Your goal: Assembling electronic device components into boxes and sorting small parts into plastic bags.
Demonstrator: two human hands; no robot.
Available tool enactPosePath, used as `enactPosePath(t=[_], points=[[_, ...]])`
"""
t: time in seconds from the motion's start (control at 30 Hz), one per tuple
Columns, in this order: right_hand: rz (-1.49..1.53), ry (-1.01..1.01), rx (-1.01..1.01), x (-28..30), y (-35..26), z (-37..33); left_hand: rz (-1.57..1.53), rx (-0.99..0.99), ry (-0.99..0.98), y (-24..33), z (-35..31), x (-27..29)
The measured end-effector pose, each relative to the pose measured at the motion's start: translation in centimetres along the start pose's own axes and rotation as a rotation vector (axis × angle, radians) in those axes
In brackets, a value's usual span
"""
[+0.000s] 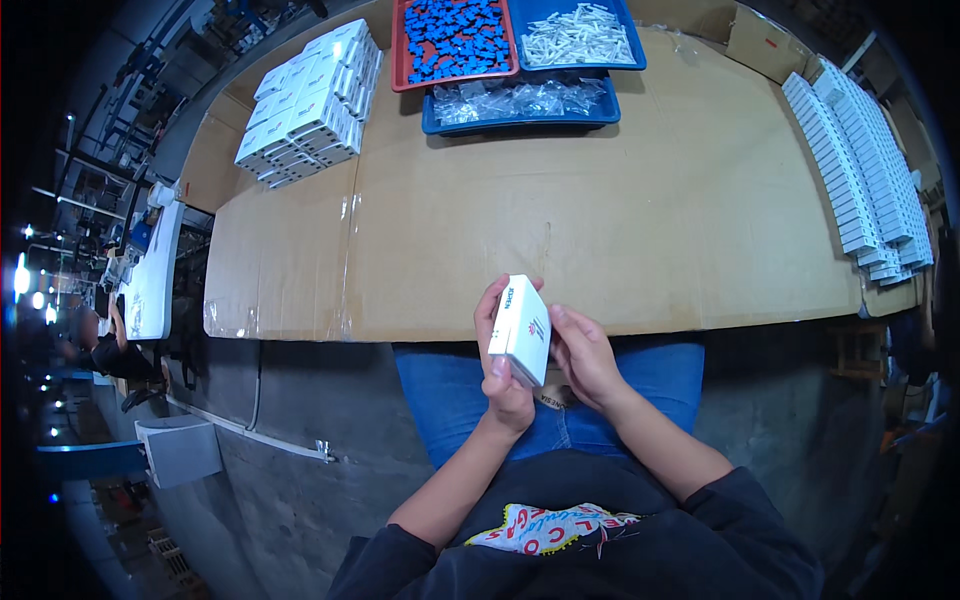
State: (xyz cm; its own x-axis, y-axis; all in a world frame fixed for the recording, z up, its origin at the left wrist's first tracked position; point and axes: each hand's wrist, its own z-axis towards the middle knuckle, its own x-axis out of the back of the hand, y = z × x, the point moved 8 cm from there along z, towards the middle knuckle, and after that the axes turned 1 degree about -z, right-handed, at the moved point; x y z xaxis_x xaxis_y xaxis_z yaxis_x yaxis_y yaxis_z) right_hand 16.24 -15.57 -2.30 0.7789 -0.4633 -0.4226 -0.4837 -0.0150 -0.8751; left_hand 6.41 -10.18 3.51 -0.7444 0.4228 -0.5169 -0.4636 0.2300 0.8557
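Note:
A small white box [522,330] with dark print stands tilted in my left hand [505,390], just in front of the table's near edge and above my lap. My left thumb presses its lower end, while the other fingers wrap behind its left side. Close against the box's right edge is my right hand [588,358], its thumb raised and its fingers curled toward the box. Part of those right fingers is hidden, so how firmly they grip cannot be made out.
The cardboard-covered table [600,230] bears stacked white boxes [310,100] at far left and long stacks of white boxes [850,170] at right. At the back are a red tray [398,80] of blue pieces, a blue tray [641,60] of white pieces and another blue tray [520,127] of clear bags.

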Motion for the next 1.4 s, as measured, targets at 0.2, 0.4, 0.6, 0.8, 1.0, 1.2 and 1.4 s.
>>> enactPosePath(t=[0.2,0.4,0.6,0.8,1.0,1.2,1.4], points=[[0.597,-0.299,-0.295,-1.3,2.4,-1.0,0.122,-0.113,-0.134,0.4,-0.1,-0.8],[0.564,-0.232,-0.313,-0.5,3.5,-0.5,0.192,-0.063,-0.126,0.0,-0.1,-0.8],[0.349,0.004,-0.277,0.5,2.9,-0.3,0.423,-0.11,-0.041,0.0,-0.2,-0.4],[0.086,-0.003,-0.06,-2.0,-1.0,-1.9,0.637,-0.262,-0.118,-1.5,0.0,1.4],[0.099,-0.015,-0.046,-2.8,-1.2,-2.1,0.772,-0.386,-0.05,-0.5,-0.3,1.1],[0.048,-0.057,0.04,-3.2,-1.6,-2.7,0.623,-0.35,-0.031,-1.0,-0.3,1.9],[-0.151,-0.093,0.092,-3.3,-1.7,-3.8,0.571,-0.41,-0.051,-0.2,-0.8,1.5]])
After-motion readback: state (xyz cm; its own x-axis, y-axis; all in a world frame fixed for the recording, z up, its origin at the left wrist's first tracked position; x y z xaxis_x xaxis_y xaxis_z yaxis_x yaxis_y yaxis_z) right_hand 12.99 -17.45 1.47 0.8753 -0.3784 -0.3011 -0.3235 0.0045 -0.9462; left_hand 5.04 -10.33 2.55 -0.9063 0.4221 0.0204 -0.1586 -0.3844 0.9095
